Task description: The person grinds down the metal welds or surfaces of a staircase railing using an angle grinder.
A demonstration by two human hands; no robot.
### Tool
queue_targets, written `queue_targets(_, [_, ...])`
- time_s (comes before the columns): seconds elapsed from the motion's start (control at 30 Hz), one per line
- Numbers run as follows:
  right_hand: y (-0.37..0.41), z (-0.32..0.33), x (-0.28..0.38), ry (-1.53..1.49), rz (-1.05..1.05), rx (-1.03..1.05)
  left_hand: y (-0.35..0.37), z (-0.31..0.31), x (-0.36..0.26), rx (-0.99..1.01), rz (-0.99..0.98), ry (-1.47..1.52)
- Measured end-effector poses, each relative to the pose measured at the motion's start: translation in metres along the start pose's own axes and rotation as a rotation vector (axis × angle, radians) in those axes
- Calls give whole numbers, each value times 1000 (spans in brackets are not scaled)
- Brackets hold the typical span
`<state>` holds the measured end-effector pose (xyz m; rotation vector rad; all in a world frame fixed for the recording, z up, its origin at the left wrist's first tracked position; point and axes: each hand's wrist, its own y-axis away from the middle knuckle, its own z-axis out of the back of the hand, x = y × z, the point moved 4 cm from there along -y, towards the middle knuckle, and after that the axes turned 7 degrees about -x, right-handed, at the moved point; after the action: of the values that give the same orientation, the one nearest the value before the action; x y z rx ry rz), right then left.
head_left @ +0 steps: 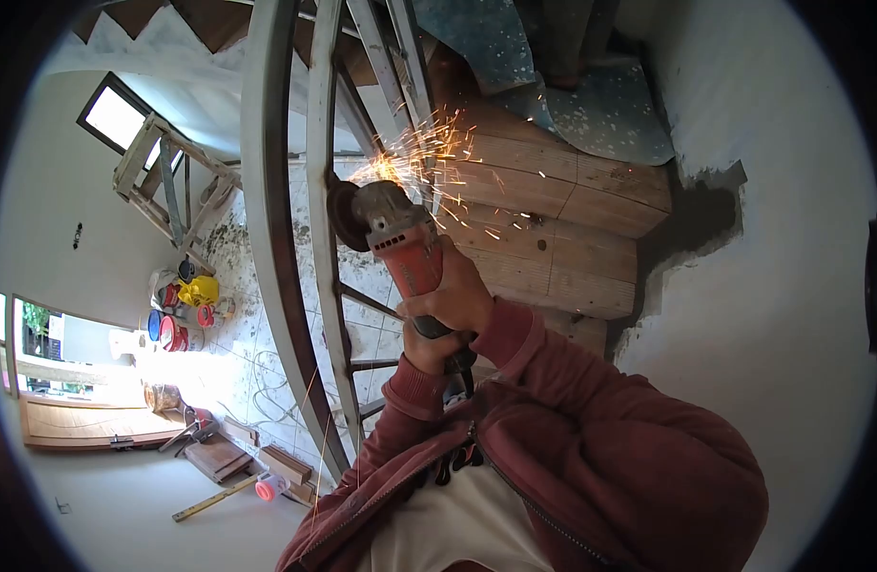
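Observation:
A red angle grinder is in front of me, its disc against a bar of the metal stair railing. Bright sparks spray up and to the right from around the grinder's head. My right hand is wrapped round the red body of the tool. Lower down, my left hand grips the rear of the grinder, partly hidden behind my right hand and wrist. A dark cord hangs from the tool's back end.
Wooden stair treads lie to the right, with a speckled blue-grey sheet over the upper ones. Beyond the railing, on the floor below, stand a wooden trestle, several buckets and wood pieces. A white wall rises on the right.

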<state>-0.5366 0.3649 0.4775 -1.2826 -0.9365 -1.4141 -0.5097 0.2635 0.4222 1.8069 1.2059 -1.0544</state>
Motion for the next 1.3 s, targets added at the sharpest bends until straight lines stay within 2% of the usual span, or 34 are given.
queue_targets(0.07, [1,0,-2,41,-65,12,2,4,1,-43,-39,45])
queue_targets(0.17, [0,5,8,27,-67,34,-1,9,4,13,75,-100])
queue_targets(0.23, [-3,1,0,19,-55,15,-2,1,-1,-7,-65,6])
queue_targets(0.27, [-2,0,-4,13,-60,4,-4,1,-3,0,-61,4])
queue_targets(0.33, [1,4,-12,-10,-66,-26,-3,5,1,16,107,-78])
queue_targets(0.47, [4,11,-29,-173,-22,-59,0,-4,0,52,107,-227])
queue_targets(0.57, [18,25,-25,-72,-112,-87,2,-7,18,73,132,-125])
queue_targets(0.6, [22,25,-26,-71,-105,-77,4,-9,19,65,124,-123])
queue_targets(0.67, [33,31,-27,-222,34,-205,7,-16,19,94,142,-45])
queue_targets(0.9, [45,51,-26,-230,84,-204,9,-33,31,140,88,-86])
queue_targets(0.97, [47,59,-24,-219,110,-226,12,-43,26,126,75,-202])
queue_targets(1.07, [53,69,-18,-223,70,-223,19,-60,8,132,-34,-220])
queue_targets(1.1, [55,71,-14,-211,74,-211,19,-60,13,124,-42,-207])
queue_targets(1.17, [61,76,-11,-255,41,-248,20,-62,29,166,92,-139])
queue_targets(1.3, [66,88,-16,-139,136,-226,28,-76,29,158,44,-15])
